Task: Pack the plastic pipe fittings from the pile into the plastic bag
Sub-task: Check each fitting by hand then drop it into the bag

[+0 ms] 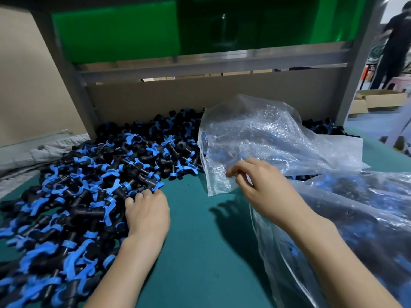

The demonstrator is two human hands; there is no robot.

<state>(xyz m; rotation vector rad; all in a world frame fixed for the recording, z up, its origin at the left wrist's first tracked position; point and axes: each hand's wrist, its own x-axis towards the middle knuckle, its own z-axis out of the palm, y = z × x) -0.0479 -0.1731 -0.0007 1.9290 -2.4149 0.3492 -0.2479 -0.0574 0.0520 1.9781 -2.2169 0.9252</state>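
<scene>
A big pile of black pipe fittings with blue wings covers the left and back of the green table. My left hand lies on the pile's near edge, its fingers curled down into the fittings. A clear plastic bag is raised at centre right, crumpled, with its mouth toward the pile. My right hand pinches the bag's lower edge. A few fittings show through the film inside the bag.
A larger clear bag holding dark fittings lies at the right. A cardboard wall and a grey metal frame bound the back. A person stands far right, near cardboard boxes on the floor.
</scene>
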